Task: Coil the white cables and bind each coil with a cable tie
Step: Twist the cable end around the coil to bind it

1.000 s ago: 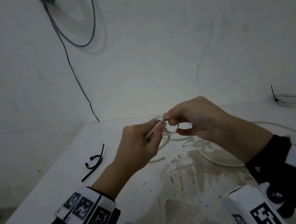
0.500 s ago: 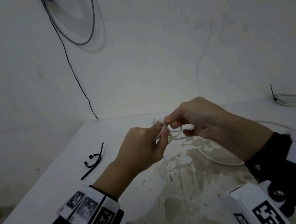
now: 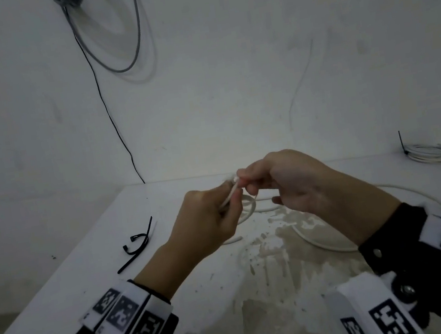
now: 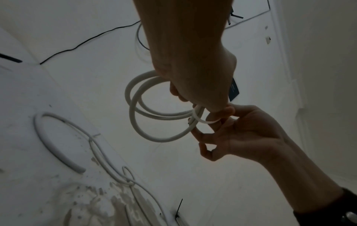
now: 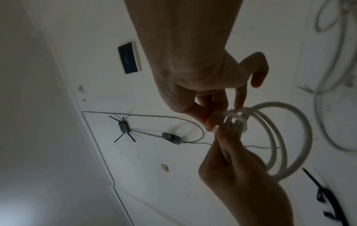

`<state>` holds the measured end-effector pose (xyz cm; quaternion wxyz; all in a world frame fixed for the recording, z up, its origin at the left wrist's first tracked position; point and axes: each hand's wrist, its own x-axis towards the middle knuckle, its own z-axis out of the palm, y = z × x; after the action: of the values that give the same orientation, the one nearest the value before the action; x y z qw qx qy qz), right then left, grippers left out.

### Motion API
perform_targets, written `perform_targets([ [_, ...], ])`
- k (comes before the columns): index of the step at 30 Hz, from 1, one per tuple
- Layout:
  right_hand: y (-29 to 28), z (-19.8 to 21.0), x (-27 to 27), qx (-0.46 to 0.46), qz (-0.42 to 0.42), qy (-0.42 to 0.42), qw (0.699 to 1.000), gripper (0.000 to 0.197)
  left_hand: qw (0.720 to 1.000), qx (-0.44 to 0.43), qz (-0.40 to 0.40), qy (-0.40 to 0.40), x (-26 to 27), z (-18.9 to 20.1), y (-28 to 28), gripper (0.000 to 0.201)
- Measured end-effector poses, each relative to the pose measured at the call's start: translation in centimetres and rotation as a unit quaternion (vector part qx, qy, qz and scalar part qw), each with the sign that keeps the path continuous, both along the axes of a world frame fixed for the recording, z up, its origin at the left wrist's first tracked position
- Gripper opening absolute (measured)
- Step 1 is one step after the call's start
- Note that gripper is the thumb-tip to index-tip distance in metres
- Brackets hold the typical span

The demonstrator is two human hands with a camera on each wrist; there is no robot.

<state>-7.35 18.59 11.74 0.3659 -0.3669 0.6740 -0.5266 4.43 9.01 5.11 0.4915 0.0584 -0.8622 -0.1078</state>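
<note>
- I am holding a small white cable coil [image 4: 154,113] in the air above the bench [image 3: 59,282], between both hands.
- My left hand [image 3: 207,220] is gripping the bunched strands, fingers curled tight round them.
- My right hand [image 3: 287,182] is pinching a white cable tie [image 5: 230,116] looped round the coil, thumb and fingers clamped on it.
- A loose white cable [image 3: 324,240] is lying on the stained bench under my right wrist.
- Black cable ties [image 3: 139,243] are lying to the left, well apart from the coil.
- A bound coil [image 3: 429,154] is resting at the far right.
- The head view is hiding the tie loop behind my knuckles; the right wrist view is showing it encircling the strands.
- The left wrist view is showing two full turns hanging free.
</note>
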Motion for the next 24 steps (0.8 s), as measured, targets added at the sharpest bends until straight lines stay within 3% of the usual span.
perform_targets([
  [2, 0.0, 0.0, 0.0, 0.037, 0.012, 0.004, 0.999, 0.020, 0.999, -0.029, -0.001, -0.035, 0.3, -0.2, 0.1, 0.029],
  [5, 0.3, -0.4, -0.4, 0.076, 0.021, 0.075, 0.994, 0.016, 0.997, -0.045, -0.001, -0.063, 0.5, -0.8, 0.0, 0.029],
  [7, 0.6, -0.4, -0.8, 0.073, 0.028, 0.114, 0.990, 0.019, 1.000, -0.005, -0.010, -0.029, 0.6, -0.9, 0.1, 0.031],
  [10, 0.8, 0.0, -1.2, 0.047, 0.041, 0.090, 0.994, 0.031, 0.998, 0.048, -0.039, 0.002, 0.8, -0.3, 0.4, 0.034],
  [13, 1.2, 0.7, -1.5, 0.026, 0.033, 0.114, 0.993, 0.031, 0.994, 0.070, -0.086, -0.013, 0.9, 0.4, 0.7, 0.034],
  [15, 1.3, 1.2, -1.7, 0.028, 0.077, 0.144, 0.986, 0.029, 0.990, 0.077, -0.109, -0.037, 0.9, 0.5, 1.1, 0.034],
  [18, 1.3, 1.6, -1.5, 0.036, 0.118, 0.119, 0.985, 0.007, 0.987, 0.090, -0.121, -0.050, 0.7, 0.6, 1.6, 0.032],
  [21, 1.2, 2.0, -1.6, 0.013, 0.105, 0.058, 0.993, 0.014, 0.984, 0.116, -0.131, -0.041, 0.7, 1.0, 1.9, 0.033],
  [24, 1.0, 2.2, -1.7, -0.024, 0.079, 0.050, 0.995, 0.012, 0.977, 0.152, -0.146, -0.030, 0.6, 1.5, 2.1, 0.025],
])
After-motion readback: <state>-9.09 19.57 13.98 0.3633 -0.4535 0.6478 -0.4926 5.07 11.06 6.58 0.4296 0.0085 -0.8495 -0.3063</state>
